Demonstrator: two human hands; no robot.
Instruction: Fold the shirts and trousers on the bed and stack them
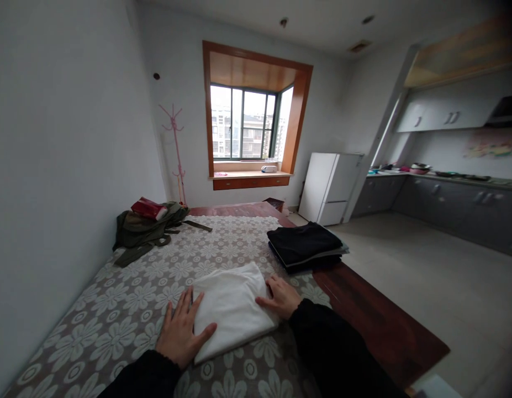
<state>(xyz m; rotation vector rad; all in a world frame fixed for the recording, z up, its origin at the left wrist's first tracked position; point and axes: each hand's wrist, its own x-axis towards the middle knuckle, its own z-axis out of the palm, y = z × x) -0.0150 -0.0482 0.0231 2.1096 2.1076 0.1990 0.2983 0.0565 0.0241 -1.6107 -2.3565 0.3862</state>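
A folded white cloth (231,309) lies flat on the flower-patterned cover (119,337), close in front of me. My left hand (183,329) rests at the cloth's left edge, its fingers spread and its thumb over the fabric. At the right edge, my right hand (278,297) touches the cloth with bent fingers, the thumb and index finger apart. Neither hand is closed round the fabric. Behind my right hand sits a stack of folded dark clothes (303,243), black on top with some grey beneath.
A dark green backpack (146,226) with a red packet (148,208) on it lies at the back left, beside the wall. Bare reddish-brown wood (375,320) shows along the right side. Farther off stand a white fridge (330,185) and a pink coat rack (175,143).
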